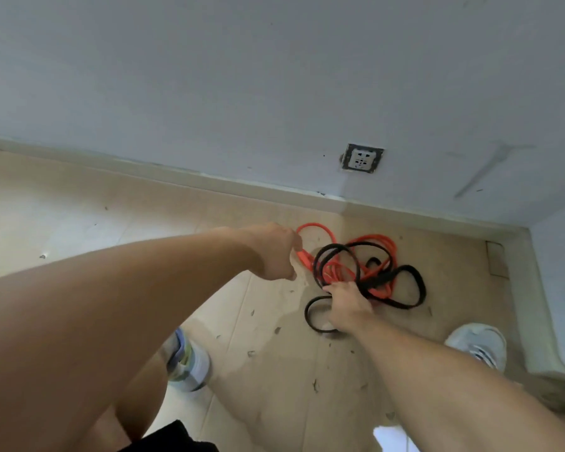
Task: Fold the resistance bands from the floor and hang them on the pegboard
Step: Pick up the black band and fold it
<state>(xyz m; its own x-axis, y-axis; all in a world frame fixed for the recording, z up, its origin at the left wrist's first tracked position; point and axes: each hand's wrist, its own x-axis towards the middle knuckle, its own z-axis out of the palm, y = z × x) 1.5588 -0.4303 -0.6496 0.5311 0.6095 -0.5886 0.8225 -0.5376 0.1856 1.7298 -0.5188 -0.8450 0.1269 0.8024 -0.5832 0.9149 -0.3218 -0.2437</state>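
Tangled orange band & black band on floor, centre-right of frame. Left hand pinches orange loop; right hand grips black strands. Best: separate colours w/ slow pulls before folding.

Two hands, two tangled bands

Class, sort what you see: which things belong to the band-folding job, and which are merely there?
Job: orange band, black band, left hand gripping orange, right hand in the tangle.
Merely there: wall socket, white shoe, floor scraps.
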